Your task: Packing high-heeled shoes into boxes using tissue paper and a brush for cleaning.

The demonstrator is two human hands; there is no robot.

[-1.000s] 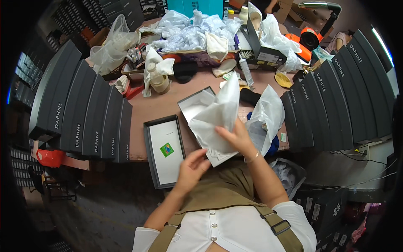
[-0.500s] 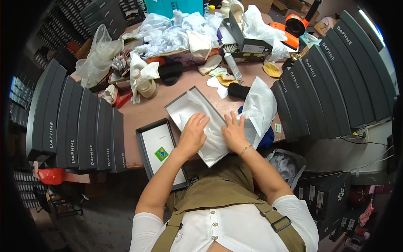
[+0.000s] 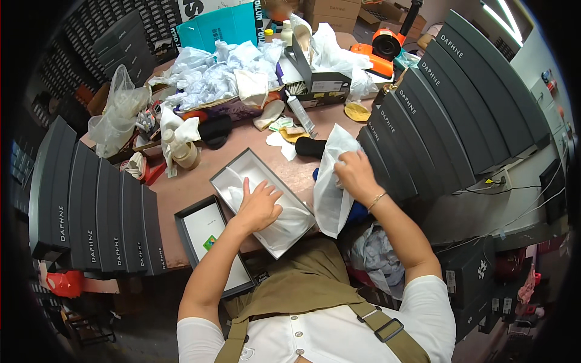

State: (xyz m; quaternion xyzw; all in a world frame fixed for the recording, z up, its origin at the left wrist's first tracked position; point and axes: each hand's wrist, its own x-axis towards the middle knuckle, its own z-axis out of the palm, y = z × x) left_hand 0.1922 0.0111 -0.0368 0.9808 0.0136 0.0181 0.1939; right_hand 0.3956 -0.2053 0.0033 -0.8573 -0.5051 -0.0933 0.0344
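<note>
An open grey shoebox (image 3: 250, 160) lies slanted on the table before me, lined with white tissue paper (image 3: 279, 228). My left hand (image 3: 260, 206) rests on that lining, its fingers spread. To the right, my right hand (image 3: 356, 172) pinches the upper part of a loose sheet of white tissue paper (image 3: 331, 202), which stands partly raised off the table. Some blue material (image 3: 357, 212) shows from behind this sheet. Left of the box is a dark box lid (image 3: 200, 225), its white inside facing up, with a green sticker (image 3: 210, 242) partly behind my left forearm.
Dark shoeboxes stand in rows at the left (image 3: 91, 212) and right (image 3: 436, 121). Crumpled tissue (image 3: 224, 72) heaps up at the back. A bottle (image 3: 183, 151), a tube (image 3: 301, 115) and a black object (image 3: 310, 147) lie farther in. A filled plastic bag (image 3: 378, 257) hangs below the table's right edge.
My right hand has left the shoebox's right edge and taken hold of the loose tissue sheet. The left hand stays over the box, fingers wider apart. The whole view has shifted.
</note>
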